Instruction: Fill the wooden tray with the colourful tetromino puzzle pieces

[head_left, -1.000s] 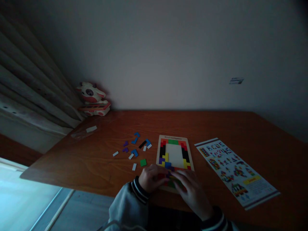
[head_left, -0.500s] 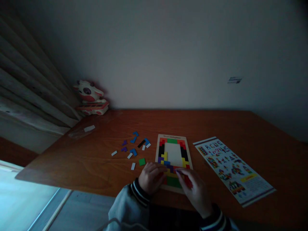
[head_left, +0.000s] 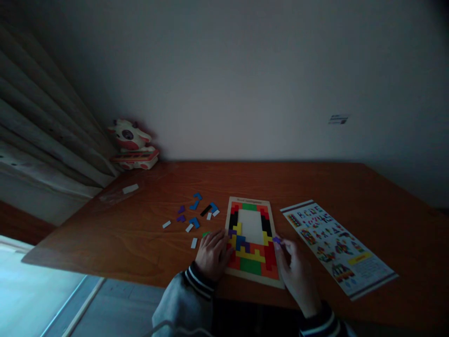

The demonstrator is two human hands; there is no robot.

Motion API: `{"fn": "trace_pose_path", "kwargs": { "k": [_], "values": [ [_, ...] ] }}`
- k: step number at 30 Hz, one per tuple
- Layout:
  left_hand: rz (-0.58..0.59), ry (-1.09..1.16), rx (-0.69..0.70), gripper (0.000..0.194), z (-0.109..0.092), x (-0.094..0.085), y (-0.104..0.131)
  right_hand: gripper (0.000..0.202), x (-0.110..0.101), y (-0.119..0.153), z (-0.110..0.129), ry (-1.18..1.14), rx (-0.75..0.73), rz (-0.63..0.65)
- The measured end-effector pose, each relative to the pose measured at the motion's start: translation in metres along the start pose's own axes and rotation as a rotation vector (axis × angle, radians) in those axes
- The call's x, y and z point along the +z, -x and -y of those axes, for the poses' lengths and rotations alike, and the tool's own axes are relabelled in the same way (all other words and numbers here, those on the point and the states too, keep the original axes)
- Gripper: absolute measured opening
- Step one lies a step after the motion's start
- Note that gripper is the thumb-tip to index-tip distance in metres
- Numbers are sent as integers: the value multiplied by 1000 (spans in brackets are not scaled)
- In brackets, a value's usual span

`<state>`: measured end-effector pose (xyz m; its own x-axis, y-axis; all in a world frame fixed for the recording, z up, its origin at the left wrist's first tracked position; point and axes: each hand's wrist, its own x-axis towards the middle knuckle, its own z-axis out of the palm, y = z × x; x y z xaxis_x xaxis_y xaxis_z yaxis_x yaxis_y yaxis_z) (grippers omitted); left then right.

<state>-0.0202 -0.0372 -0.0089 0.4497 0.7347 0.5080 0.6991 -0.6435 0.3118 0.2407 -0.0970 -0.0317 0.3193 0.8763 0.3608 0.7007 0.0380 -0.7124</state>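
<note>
A wooden puzzle board (head_left: 257,279) lies near the table's front edge, coloured pieces lining its sides and lower part around a bare middle. My left hand (head_left: 213,255) rests at the board's left edge, fingers spread and touching it, partly covering a green piece (head_left: 206,234). Pinched between thumb and fingertips of my right hand (head_left: 296,271) is a purple piece (head_left: 277,240), over the board's right edge. Left of the board lie loose blue pieces (head_left: 194,222), purple pieces (head_left: 181,218), a black piece (head_left: 206,210) and several white ones (head_left: 194,243).
A printed pattern sheet (head_left: 338,248) lies on the wooden table (head_left: 140,243) to the right. At the back left stands a cow-shaped toy (head_left: 131,145), with a clear plastic wrapper (head_left: 114,195) in front of it. A curtain (head_left: 42,117) hangs at the left.
My right hand has moved right with the purple piece, from above the board to its right edge. My left hand has shifted slightly left, uncovering more of the board and covering most of the green piece.
</note>
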Motion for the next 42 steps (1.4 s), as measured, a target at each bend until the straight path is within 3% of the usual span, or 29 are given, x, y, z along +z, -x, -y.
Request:
{"fn": "trace_pose_path", "kwargs": {
  "k": [11, 22, 26, 30, 33, 42],
  "values": [
    [-66, 13, -173, 16, 8, -14, 8, 38, -11, 3, 3, -41, 17, -2],
    [-32, 149, -109, 14, 6, -10, 4, 33, -15, -1, 4, -68, -99, -59],
    [-27, 142, -96, 15, 6, -10, 4, 28, -11, -10, 18, -121, -187, -7],
    [-21, 132, -86, 15, 5, -12, 3, 34, 5, -15, 32, -182, -145, 31],
    [-16, 133, -83, 15, 4, -13, 2, 26, 14, -12, 36, -205, -169, 83],
    [-5, 135, -94, 15, 6, -10, 5, 24, 9, -13, 34, -110, -262, 105]
  ]
}}
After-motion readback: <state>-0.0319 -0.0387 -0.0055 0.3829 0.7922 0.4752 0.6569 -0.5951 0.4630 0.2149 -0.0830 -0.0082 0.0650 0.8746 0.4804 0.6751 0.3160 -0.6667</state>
